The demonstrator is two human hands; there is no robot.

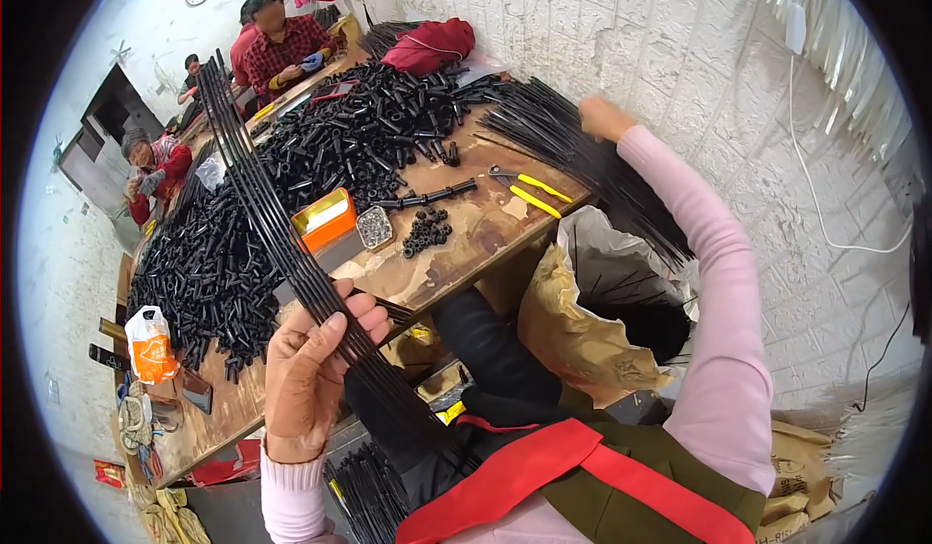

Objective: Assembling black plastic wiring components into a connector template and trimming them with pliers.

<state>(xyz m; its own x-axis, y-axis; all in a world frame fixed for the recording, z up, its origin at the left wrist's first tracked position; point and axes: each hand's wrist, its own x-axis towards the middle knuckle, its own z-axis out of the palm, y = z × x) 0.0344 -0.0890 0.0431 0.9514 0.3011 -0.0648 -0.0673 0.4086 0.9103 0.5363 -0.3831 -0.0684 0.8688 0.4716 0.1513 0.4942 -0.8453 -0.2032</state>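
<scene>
From my remote seat I take the orange box (332, 230) on the wooden surface (481, 222) as my landmark. My left hand (313, 358) is on the near side of that box, its thumb and fingers pinching a bundle of long, thin black rods (270, 212). The bundle slants up and away, passing just left of the box, while its lower end hangs over my lap.

My right hand (604, 120) is well to the right of the box and farther away, at a pile of loose black rods (534, 122). Its fingers are turned from my view, so I cannot tell whether they grip any of them.

Just right of the box I see a small tray of metal parts (374, 228), then a cluster of small black rings (425, 232). Farther right are the yellow-handled pliers (532, 195), jaws pointing back toward the box. Beyond and left of the box spreads a heap of short black tubes (340, 131). Right of the box and below the surface's edge, an open paper sack (587, 352) contains more dark rods.
</scene>
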